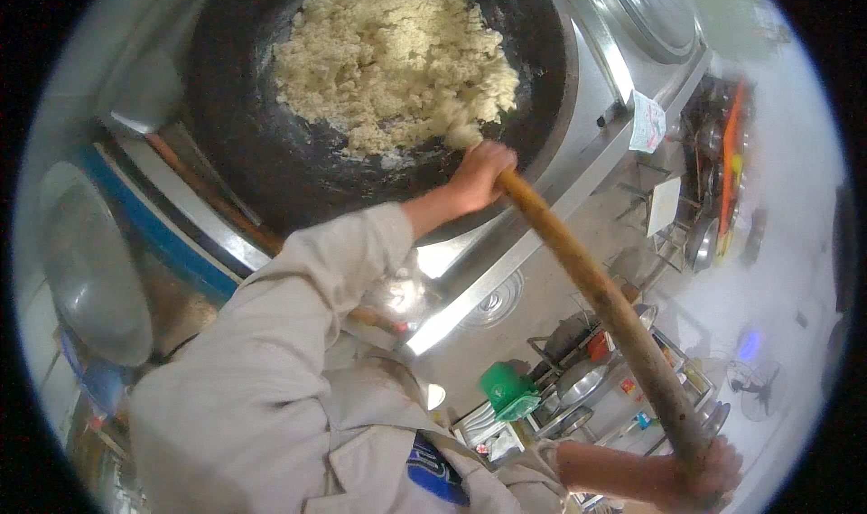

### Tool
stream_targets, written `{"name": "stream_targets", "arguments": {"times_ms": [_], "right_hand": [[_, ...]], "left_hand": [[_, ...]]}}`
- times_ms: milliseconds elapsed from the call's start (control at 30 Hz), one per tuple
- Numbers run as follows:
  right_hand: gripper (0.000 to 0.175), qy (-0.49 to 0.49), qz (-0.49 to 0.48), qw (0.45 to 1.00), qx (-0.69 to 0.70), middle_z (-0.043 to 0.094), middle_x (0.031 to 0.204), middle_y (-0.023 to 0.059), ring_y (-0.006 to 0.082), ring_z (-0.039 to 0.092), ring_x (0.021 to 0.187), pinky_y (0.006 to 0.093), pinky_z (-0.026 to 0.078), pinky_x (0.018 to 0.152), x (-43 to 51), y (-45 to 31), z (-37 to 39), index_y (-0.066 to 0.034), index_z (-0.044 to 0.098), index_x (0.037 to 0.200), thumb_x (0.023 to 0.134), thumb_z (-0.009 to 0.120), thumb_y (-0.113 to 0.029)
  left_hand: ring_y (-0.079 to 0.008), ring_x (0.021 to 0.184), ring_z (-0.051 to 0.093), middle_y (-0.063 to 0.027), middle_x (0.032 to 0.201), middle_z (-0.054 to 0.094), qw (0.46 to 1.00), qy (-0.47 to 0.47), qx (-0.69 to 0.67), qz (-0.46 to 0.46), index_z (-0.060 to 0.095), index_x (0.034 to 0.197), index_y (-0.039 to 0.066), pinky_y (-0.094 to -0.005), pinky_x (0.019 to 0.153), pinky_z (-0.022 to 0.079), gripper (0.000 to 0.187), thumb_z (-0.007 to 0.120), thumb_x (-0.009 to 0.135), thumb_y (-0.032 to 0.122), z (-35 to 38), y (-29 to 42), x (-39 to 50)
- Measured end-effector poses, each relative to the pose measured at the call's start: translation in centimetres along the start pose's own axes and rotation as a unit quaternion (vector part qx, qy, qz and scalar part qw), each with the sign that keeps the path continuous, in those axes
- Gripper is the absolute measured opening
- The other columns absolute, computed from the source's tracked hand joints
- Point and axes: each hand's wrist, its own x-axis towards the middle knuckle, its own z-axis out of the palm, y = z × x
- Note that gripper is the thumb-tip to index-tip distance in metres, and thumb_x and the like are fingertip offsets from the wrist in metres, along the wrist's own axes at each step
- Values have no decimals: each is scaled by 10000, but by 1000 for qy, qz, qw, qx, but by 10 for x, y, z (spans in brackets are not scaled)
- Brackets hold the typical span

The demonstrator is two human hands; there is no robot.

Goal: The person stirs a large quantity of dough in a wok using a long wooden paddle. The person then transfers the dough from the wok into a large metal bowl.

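My left hand (482, 176) grips a thick wooden handle (582, 250) close to its lower end, just over the near rim of a large dark wok (244, 168). Farther back, at the handle's upper end on the right, my right hand (711, 472) is closed around it. The handle slants down to the wok, and its working end is blurred and partly covered by food. A heap of pale yellow, crumbly food (393, 60) lies in the wok, some of it against the tool beside my left hand.
A long-handled metal shovel (145, 94) leans at the wok's left side. Beyond it stands a grey metal basin (98, 263). The steel stove edge (488, 290) runs below my arms. To the right are a metal lid (653, 9), a green bin (504, 386) and racks with pans (582, 378).
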Motion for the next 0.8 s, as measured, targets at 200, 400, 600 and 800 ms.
{"name": "stream_targets", "arguments": {"times_ms": [200, 400, 600, 800], "right_hand": [[236, 29, 201, 975, 88, 363, 719, 16, 130, 399, 678, 287, 356, 672, 21, 14, -56, -115, 366, 694, 878, 499, -176], [174, 98, 167, 981, -3, 391, 724, 14, 128, 398, 639, 299, 354, 671, 14, 47, -45, -107, 405, 752, 875, 495, -189], [179, 64, 25, 989, 131, 375, 689, 15, 145, 401, 644, 327, 350, 695, 15, 86, -10, -115, 432, 717, 808, 516, -244], [369, 54, -123, 988, -80, 483, 601, 19, 184, 516, 562, 384, 478, 580, 47, 54, -39, -87, 587, 764, 954, 496, -390]], "left_hand": [[-354, 953, 537, -101, 934, 561, 987, -78, 105, -96, 547, 931, 105, -474, 827, 408, 476, 794, 533, 21, -120, 34, -103], [-371, 938, 535, -120, 918, 557, 991, -100, 72, -58, 554, 902, 82, -496, 829, 412, 362, 733, 591, 31, -58, -9, -39], [-379, 935, 557, -129, 892, 595, 996, 9, 86, -28, 594, 861, 89, -476, 832, 421, 291, 708, 628, -44, 20, -67, 111], [-402, 816, 572, -154, 787, 605, 988, 145, -11, 46, 576, 767, 73, -465, 726, 419, 166, 662, 660, -22, 54, -15, 142]]}}
